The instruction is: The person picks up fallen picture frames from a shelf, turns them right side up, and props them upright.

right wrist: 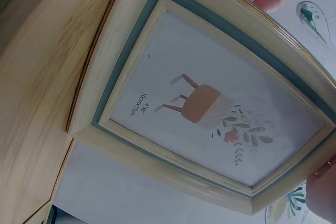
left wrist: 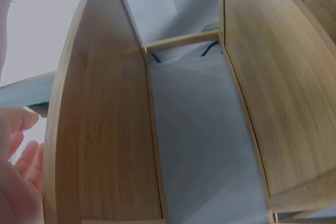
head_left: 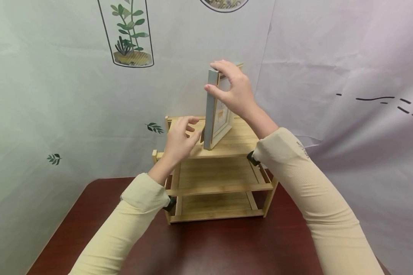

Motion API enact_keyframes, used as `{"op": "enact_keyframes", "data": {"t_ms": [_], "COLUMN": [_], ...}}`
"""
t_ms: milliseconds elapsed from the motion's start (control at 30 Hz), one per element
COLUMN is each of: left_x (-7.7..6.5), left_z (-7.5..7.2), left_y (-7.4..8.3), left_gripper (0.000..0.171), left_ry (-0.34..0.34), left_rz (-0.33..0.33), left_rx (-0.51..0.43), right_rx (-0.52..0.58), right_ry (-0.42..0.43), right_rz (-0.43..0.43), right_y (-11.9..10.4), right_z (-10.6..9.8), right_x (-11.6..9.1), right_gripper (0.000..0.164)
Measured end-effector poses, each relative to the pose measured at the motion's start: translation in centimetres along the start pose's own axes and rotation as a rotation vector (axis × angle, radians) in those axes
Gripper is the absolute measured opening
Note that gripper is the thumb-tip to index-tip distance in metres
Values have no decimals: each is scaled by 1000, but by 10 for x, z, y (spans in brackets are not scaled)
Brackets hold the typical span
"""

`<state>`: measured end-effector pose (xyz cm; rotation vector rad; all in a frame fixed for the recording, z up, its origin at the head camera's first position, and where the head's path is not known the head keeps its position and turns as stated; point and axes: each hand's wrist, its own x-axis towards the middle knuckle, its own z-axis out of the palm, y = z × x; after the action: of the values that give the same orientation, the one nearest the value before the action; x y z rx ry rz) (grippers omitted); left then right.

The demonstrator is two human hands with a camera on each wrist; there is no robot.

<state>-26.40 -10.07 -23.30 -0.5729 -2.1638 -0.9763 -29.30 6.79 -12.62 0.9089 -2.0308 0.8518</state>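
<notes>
Left hand [head_left: 180,139]: fingers bent and slack, thumb apart from them, just beside the frame's back; nothing plainly gripped.
Dark narrow flap [head_left: 202,135]: juts out behind the frame; whether the thumb touches it, I cannot tell.
Cream and grey-blue rectangular photo frame [head_left: 219,114]: upright, nearly edge-on, on the top board of a pale wooden three-tier rack [head_left: 223,189], close to its front edge.
Frame's handling: probably light and stiff, smooth enough to slip, breakable if the front is glass; best held by the solid border, clear of the chair-and-leaves print [right wrist: 205,106].
Right hand [head_left: 234,88]: grips the frame's upper part, fingers over the top, thumb at the near side edge.
Hidden: most of the frame's back; both wrist views cut off their hands.
</notes>
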Motion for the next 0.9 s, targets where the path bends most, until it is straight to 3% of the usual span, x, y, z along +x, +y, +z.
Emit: {"op": "enact_keyframes", "data": {"t_ms": [200, 400, 600, 900], "left_x": [3, 6, 11, 19], "left_z": [-2, -2, -2, -8], "left_y": [-3, -5, -10, -18], "left_gripper": [32, 32, 28, 22], "left_ry": [-134, -209, -222, -164], "left_rz": [-4, -48, -77, -127], "left_rx": [74, 131, 153, 187], "right_rx": [-3, -3, -5, -26], "right_ry": [-32, -41, -40, -41], "right_rz": [41, 53, 46, 29], "right_y": [-2, -4, -4, -2], "right_z": [-1, -1, -1, 1], "right_x": [1, 2, 1, 2], "right_gripper": [50, 51, 50, 51]}}
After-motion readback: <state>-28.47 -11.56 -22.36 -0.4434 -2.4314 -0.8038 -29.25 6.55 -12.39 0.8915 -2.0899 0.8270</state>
